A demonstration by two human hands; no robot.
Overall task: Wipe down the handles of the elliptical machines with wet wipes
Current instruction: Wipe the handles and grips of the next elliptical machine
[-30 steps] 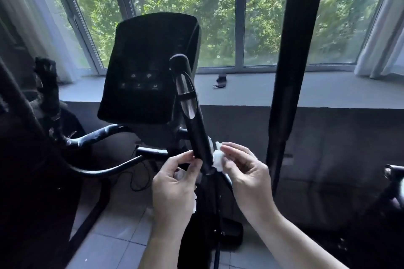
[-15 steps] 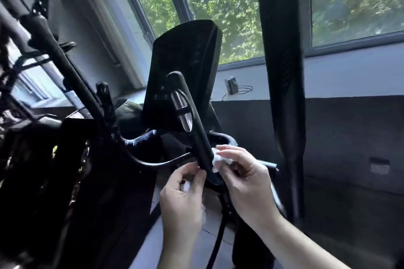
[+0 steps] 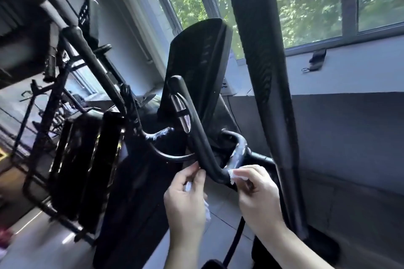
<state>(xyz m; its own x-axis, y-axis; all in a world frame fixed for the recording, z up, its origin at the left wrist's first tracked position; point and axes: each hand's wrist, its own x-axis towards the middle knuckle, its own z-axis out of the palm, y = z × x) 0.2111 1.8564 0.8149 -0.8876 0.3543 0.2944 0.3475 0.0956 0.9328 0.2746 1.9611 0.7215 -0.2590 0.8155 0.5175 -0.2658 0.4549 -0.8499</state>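
The right hand (image 3: 255,192) is seen low and centre-right, fingers curled, pinching a white wet wipe (image 3: 235,176) between thumb and fingertips. The wipe is pressed against the lower end of the black fixed handle (image 3: 196,135) of the elliptical, just where the bar bends toward the frame. The right wrist and forearm are angled up from the bottom right corner of the view.

The left hand (image 3: 185,199) is held just beside it, on the other side of the same bar. Its thumb and index fingertip touch the bar's underside, approx. at the bend. A bit of white is visible in its palm and below it, probably more wipe; its fingers are curled round that material. The left forearm rises from the bottom edge.

The handle's long axis runs from the hands up and to the left, tilted, ending in a rounded tip in front of the dark console (image 3: 196,67). A shiny metal sensor plate (image 3: 181,113) is set into the bar's upper part, well above both hands. So the unwiped length, if any, lies up and away from the hands, w/ the right hand nearer the bar's base and holding the wipe. A stroke upward along the bar seems the likely next need.

Further out, a thick black moving arm (image 3: 269,94) stands upright at right, beside the right hand. A window (image 3: 317,6) w/ green leaves is behind. Other dark gym machines are blurred at left.
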